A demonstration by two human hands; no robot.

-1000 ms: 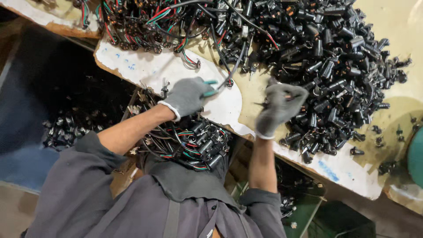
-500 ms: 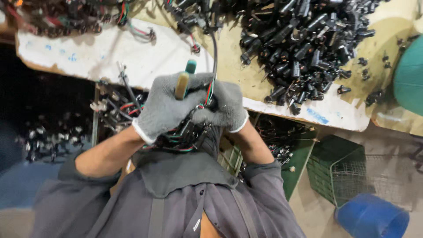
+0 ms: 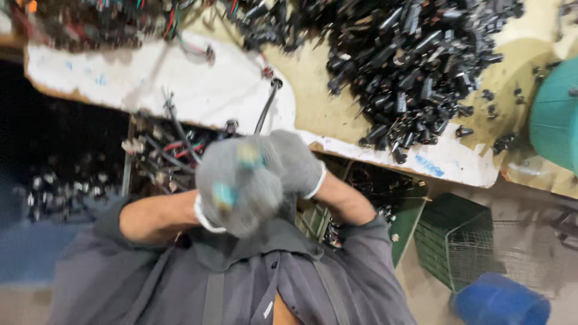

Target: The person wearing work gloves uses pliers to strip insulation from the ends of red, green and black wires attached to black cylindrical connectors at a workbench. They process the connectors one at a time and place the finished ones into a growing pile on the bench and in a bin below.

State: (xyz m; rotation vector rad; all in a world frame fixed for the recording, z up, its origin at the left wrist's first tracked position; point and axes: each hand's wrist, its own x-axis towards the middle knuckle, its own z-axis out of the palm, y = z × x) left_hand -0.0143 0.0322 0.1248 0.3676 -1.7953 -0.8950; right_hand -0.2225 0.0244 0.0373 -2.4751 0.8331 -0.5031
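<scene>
Both my hands wear grey gloves and are pulled in close over my chest, blurred by motion. My left hand (image 3: 236, 188) is closed around a small tool with teal handles (image 3: 225, 195). My right hand (image 3: 293, 161) presses against the left one and seems to grip a black cable (image 3: 265, 107) that runs up onto the table. A basket of wired black connectors (image 3: 162, 150) sits just past my hands, below the table edge.
A big heap of black connector parts (image 3: 415, 60) covers the table (image 3: 241, 90) at the upper right, and tangled coloured wires (image 3: 102, 21) lie at the upper left. A teal round container (image 3: 557, 114) is at the right edge. On the floor stand green mesh baskets (image 3: 454, 238) and a blue tub (image 3: 500, 301).
My hands came off the table, met over the basket and pulled in toward my chest. The view has tilted so more floor shows at the right.
</scene>
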